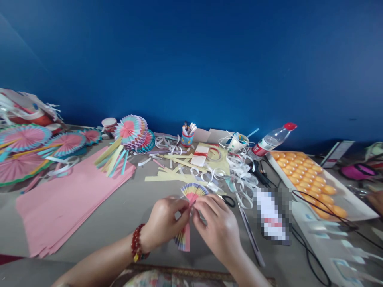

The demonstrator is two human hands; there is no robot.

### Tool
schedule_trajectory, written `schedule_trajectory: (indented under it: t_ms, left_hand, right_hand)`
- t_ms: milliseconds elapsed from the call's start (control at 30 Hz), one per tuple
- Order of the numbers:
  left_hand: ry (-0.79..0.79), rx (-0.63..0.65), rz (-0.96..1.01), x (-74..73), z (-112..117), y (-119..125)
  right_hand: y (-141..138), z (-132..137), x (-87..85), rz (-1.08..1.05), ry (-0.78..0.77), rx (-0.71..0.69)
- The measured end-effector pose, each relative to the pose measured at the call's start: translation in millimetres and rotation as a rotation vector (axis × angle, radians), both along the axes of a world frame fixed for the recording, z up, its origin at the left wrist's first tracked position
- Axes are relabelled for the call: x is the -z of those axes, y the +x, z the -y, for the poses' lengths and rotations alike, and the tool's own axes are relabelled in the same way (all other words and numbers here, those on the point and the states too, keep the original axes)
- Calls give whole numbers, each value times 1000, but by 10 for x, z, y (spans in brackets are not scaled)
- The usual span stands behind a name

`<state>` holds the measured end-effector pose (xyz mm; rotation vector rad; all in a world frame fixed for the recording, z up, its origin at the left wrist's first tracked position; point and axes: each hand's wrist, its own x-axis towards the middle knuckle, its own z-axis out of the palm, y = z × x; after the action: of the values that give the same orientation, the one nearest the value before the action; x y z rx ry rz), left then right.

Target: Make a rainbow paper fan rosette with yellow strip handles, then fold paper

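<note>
A small pleated paper fan (194, 191), pink at the centre with yellow and purple-blue edges, is pinched at its middle between my hands. Its upper half spreads out beyond my fingertips, while the lower folded half hangs below them. My left hand (164, 223), with a red bead bracelet at the wrist, grips the fan with thumb and forefinger. From the other side my right hand (218, 227) closes its fingers on the same narrow middle; what exactly lies between those fingertips is partly hidden. Black-handled scissors (229, 201) lie just beyond my right hand.
Pink paper sheets (74, 199) and finished paper rosettes (130, 131) lie left. Curled white strips (239, 171), a pen cup (188, 137) and a bottle (273, 139) stand or lie behind. At right are a utility knife (251, 235), a tray of orange domes (308, 179) and cables.
</note>
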<state>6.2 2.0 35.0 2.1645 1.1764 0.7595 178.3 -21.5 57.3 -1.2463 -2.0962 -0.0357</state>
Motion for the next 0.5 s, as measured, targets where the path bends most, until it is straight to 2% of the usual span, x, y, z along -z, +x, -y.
schedule_trajectory:
  t_ms: [300, 500]
  left_hand:
    - [-204, 4, 93, 11, -46, -28]
    - [-300, 2, 114, 13, -103, -68]
  right_hand:
    - [108, 29, -81, -20, 16, -4]
    - [443, 23, -133, -5, 37, 66]
